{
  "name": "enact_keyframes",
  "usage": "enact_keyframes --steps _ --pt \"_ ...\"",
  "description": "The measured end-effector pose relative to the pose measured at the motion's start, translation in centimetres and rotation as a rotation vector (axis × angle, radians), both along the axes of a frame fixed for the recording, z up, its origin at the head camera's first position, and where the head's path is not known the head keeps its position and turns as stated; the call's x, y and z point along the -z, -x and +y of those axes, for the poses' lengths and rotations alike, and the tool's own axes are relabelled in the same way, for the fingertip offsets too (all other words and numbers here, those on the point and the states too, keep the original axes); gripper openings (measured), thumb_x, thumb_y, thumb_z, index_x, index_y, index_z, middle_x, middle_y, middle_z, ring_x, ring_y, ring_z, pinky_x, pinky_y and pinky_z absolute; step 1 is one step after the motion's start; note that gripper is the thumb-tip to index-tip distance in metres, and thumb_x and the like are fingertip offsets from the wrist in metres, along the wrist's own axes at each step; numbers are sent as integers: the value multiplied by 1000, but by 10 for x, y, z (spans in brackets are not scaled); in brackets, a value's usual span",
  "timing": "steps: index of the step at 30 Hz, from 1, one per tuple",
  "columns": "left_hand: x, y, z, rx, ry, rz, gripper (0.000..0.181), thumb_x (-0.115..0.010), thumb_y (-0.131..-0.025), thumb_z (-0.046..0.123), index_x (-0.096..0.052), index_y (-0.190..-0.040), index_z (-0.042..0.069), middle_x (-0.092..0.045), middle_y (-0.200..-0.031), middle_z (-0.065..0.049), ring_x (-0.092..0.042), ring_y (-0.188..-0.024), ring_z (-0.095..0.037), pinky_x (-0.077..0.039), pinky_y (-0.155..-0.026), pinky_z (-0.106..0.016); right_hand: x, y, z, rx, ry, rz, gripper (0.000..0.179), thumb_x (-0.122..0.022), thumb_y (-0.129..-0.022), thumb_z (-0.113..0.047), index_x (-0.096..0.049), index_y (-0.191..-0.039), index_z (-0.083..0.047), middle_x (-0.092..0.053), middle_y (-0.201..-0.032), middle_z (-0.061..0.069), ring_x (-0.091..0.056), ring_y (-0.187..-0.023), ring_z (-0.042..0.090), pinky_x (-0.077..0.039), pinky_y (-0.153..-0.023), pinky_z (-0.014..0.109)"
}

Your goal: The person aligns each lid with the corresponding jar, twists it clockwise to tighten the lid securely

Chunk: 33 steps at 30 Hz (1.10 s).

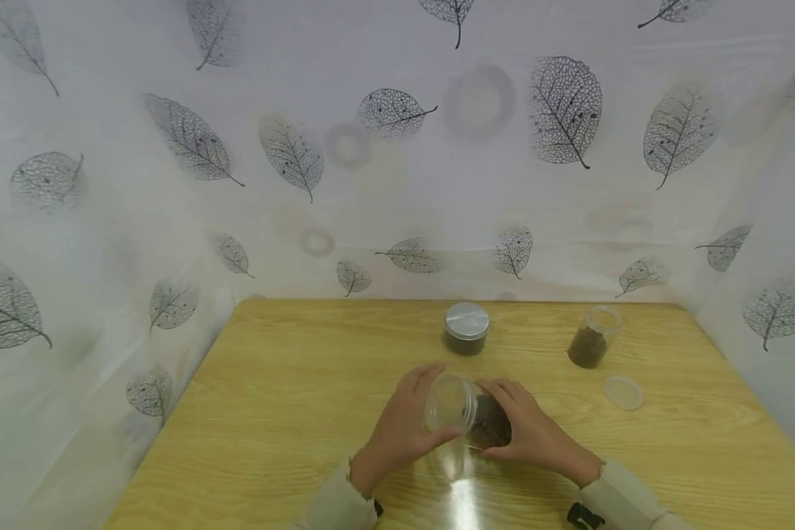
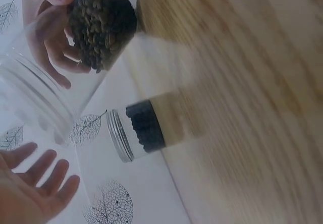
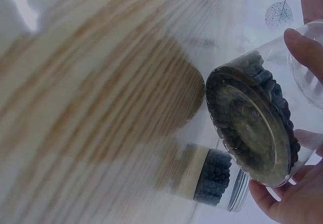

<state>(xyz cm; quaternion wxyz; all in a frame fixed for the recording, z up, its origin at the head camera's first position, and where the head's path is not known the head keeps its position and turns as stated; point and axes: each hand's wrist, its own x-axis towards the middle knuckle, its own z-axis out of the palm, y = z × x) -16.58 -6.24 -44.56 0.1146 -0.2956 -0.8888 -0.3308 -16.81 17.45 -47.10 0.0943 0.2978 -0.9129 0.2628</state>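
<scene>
A clear jar (image 2: 103, 30), partly filled with small dark bean-like pieces, is tilted low over the table. Its ribbed rim end points left and up toward the left hand. The right hand (image 1: 536, 434) grips the jar around its lower part, fingers on the far side and thumb on the near side. Around the rim end is the left hand (image 1: 404, 416), its thumb close to the near side of the rim. In the left wrist view its fingers (image 2: 58, 183) are stretched out and spread, with a gap between them and the jar.
Behind the hands stands a jar with a silver lid (image 1: 467, 327) and dark contents. An upright clear jar (image 1: 588, 346) with brown contents is at the back right, a round clear lid (image 1: 623, 393) lying near it. A leaf-print sheet (image 1: 397, 184) hangs around the wooden table (image 1: 291, 390).
</scene>
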Motion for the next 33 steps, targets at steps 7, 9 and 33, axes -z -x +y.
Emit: enact_keyframes --steps 7,9,33 --pt "2 -8 3 -131 48 41 86 -71 -71 57 -45 -136 7 -55 -127 -7 -54 -114 -21 -52 -89 -40 0 0 0 -1 4 6 100 -91 -52 -35 -44 -135 -6 -52 -123 6 -49 -113 25 -48 -90 50" --pt "4 -9 4 -148 49 40 86 -74 -69 55 -46 -135 7 -57 -124 -7 -55 -112 -21 -52 -88 -40 1 0 0 0 -2 17 100 -91 -51 -36 -44 -135 -6 -52 -123 6 -50 -113 25 -48 -90 50" --pt "7 0 -3 20 62 92 91 -82 -61 50 -46 -135 13 -52 -127 -3 -52 -115 -18 -51 -93 -37 -1 0 6 -45 -55 118 99 -88 -53 -42 -43 -133 -5 -56 -125 9 -55 -114 26 -48 -93 46"
